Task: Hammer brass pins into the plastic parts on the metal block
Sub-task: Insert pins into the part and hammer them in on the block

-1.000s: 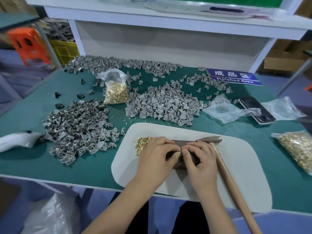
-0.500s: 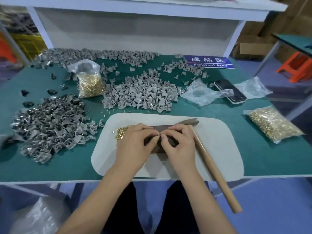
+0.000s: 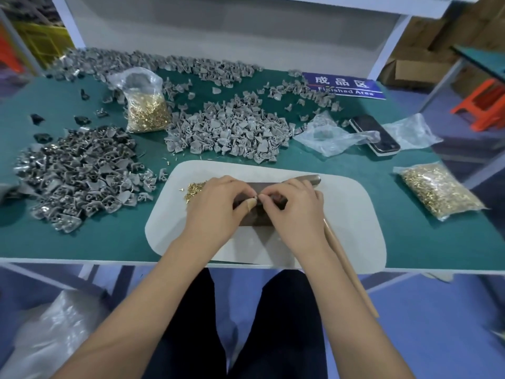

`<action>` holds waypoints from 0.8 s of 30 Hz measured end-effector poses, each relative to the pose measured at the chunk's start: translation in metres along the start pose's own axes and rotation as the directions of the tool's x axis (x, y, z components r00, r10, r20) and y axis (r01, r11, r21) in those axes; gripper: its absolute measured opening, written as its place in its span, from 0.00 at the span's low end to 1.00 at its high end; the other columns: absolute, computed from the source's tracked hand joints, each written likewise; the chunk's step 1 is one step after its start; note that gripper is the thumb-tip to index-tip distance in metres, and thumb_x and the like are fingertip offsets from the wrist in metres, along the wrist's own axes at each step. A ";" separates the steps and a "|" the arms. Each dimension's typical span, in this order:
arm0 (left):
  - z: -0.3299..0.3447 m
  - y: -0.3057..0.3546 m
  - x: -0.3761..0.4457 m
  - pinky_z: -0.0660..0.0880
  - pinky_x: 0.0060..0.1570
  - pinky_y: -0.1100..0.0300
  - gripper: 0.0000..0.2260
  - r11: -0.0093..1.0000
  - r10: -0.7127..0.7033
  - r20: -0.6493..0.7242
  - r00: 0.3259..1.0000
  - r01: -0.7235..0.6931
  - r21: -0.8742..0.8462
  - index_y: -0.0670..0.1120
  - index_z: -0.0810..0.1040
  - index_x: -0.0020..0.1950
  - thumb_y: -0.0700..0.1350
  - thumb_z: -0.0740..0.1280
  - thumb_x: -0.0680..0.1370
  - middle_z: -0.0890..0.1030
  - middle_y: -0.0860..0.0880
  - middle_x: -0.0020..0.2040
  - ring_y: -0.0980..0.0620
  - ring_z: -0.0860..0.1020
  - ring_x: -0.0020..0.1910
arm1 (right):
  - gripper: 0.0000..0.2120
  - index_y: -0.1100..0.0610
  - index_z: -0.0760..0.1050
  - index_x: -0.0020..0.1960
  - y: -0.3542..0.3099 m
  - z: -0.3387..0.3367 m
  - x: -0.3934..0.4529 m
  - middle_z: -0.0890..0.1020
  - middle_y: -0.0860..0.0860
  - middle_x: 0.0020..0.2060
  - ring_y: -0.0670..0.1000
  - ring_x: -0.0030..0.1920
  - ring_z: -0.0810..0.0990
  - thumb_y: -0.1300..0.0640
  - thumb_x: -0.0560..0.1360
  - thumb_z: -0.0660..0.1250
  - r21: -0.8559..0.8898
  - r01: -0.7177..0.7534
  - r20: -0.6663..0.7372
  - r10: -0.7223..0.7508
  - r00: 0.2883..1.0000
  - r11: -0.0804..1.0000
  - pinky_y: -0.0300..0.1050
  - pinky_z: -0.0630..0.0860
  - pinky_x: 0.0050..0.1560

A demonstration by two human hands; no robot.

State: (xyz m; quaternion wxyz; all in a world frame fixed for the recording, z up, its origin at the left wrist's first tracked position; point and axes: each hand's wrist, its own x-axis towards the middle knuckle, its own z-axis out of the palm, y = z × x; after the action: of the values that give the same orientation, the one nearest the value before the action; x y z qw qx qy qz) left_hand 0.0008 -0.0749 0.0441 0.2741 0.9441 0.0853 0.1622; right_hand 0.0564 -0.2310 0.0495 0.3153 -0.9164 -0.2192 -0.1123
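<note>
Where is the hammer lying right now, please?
In the head view, the hammer lies on the white mat, just right of the right hand; its handle overhangs the table's near edge.

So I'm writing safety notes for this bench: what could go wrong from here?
1. Left hand and right hand pinch a tiny piece over the dark metal block; a hammer blow could hit fingertips.
2. The wooden-handled hammer overhangs the green table edge and could get knocked off.
3. The loose brass pins could scatter.
</note>
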 end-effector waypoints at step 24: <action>-0.010 0.004 0.006 0.64 0.43 0.56 0.02 0.998 -0.067 0.083 0.994 0.066 0.009 0.62 0.81 0.50 0.54 0.70 0.78 0.75 0.58 0.47 0.55 0.71 0.57 | 0.05 0.51 0.85 0.41 0.011 0.007 0.003 0.81 0.45 0.34 0.49 0.44 0.75 0.61 0.73 0.76 0.364 -0.036 0.063 0.013 0.998 0.931 0.30 0.63 0.49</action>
State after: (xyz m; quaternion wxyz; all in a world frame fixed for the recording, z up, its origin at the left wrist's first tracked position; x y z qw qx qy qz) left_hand 0.0030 -0.0719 0.0555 0.2798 0.9475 0.1057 0.1131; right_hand 0.0652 -0.2331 0.0391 0.4749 -0.8475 -0.2342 -0.0383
